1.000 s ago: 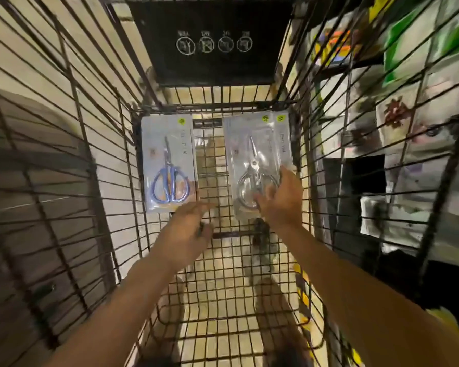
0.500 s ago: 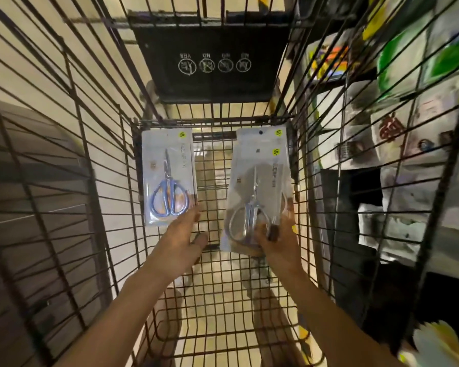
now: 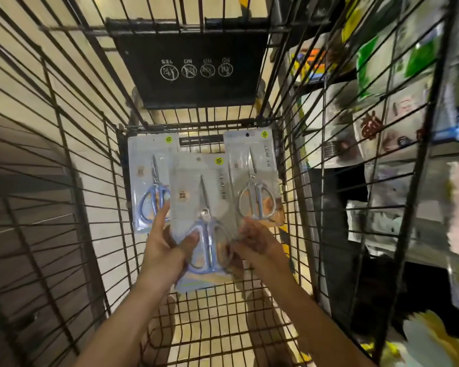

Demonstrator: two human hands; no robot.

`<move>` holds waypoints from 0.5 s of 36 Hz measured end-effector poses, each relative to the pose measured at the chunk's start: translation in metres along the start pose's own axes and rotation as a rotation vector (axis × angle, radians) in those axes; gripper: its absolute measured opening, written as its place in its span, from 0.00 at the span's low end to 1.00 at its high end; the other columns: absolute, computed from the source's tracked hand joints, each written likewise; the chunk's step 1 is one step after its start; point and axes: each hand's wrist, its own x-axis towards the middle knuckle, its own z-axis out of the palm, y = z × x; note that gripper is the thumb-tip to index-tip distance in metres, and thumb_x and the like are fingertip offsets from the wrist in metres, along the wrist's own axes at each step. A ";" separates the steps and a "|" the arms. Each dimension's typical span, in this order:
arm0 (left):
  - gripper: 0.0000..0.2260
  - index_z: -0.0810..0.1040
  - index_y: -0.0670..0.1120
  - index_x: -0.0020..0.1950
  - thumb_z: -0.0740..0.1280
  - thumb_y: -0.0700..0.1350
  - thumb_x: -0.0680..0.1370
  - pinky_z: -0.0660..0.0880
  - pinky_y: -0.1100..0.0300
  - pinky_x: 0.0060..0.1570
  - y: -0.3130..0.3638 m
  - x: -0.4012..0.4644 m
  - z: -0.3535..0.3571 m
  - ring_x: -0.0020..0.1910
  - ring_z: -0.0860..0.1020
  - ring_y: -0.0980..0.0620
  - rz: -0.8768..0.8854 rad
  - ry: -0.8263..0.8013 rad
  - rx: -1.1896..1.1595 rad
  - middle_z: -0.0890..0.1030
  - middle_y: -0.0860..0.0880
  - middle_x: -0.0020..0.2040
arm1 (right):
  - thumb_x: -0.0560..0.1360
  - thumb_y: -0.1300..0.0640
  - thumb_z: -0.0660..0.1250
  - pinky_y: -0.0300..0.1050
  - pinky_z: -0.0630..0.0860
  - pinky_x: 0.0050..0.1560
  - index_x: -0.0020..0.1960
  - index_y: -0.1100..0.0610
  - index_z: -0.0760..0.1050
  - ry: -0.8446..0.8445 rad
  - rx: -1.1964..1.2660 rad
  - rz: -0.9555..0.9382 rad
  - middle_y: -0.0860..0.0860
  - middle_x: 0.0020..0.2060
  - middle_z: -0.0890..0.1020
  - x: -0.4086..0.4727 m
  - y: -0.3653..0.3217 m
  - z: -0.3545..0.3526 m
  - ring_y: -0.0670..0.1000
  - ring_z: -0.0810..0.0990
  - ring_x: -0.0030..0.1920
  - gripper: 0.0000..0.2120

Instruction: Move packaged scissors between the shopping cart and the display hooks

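Observation:
Three packaged scissors are in the wire shopping cart. A pack with blue-handled scissors lies at the far left of the basket. A pack with silver-handled scissors lies at the far right. Between them, raised above the cart floor, is a third scissors pack, held at its lower end from both sides. My left hand grips its left edge with the thumb on the front. My right hand grips its right edge, fingers partly behind the clear plastic.
The cart's black child-seat flap with white warning icons stands at the far end. Through the cart's right wall I see blurred store shelves with hanging packaged goods. Beige tiled floor shows through the left wall.
My right hand lifted the top scissors pack off the right pile and brought it toward the middle. My left hand moved over and took hold of its left edge. A second silver-handled pack stays behind.

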 end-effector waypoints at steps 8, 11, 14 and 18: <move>0.31 0.63 0.53 0.75 0.63 0.26 0.78 0.76 0.72 0.31 0.026 -0.001 -0.009 0.39 0.82 0.66 0.064 0.056 0.011 0.81 0.57 0.50 | 0.73 0.49 0.73 0.55 0.83 0.55 0.74 0.43 0.63 0.391 -0.354 -0.267 0.50 0.69 0.68 0.070 -0.014 -0.004 0.51 0.75 0.64 0.32; 0.31 0.63 0.55 0.74 0.63 0.27 0.79 0.77 0.72 0.32 0.026 0.001 -0.012 0.41 0.82 0.68 0.079 0.036 0.050 0.79 0.58 0.53 | 0.72 0.49 0.73 0.60 0.80 0.60 0.78 0.46 0.55 0.424 -0.521 -0.319 0.52 0.71 0.68 0.095 -0.011 -0.004 0.57 0.73 0.69 0.41; 0.32 0.63 0.55 0.75 0.63 0.26 0.78 0.78 0.70 0.34 0.023 0.000 -0.013 0.42 0.83 0.67 0.088 0.005 0.071 0.80 0.55 0.55 | 0.72 0.55 0.77 0.61 0.77 0.65 0.80 0.50 0.50 0.418 -0.584 -0.270 0.55 0.75 0.65 0.111 -0.004 -0.001 0.58 0.71 0.71 0.48; 0.33 0.63 0.53 0.76 0.62 0.25 0.78 0.79 0.69 0.34 0.023 -0.003 -0.012 0.43 0.84 0.64 0.100 -0.017 0.076 0.80 0.52 0.60 | 0.72 0.50 0.74 0.63 0.77 0.63 0.78 0.52 0.55 0.488 -0.684 -0.285 0.55 0.73 0.67 0.113 0.004 0.006 0.58 0.72 0.69 0.41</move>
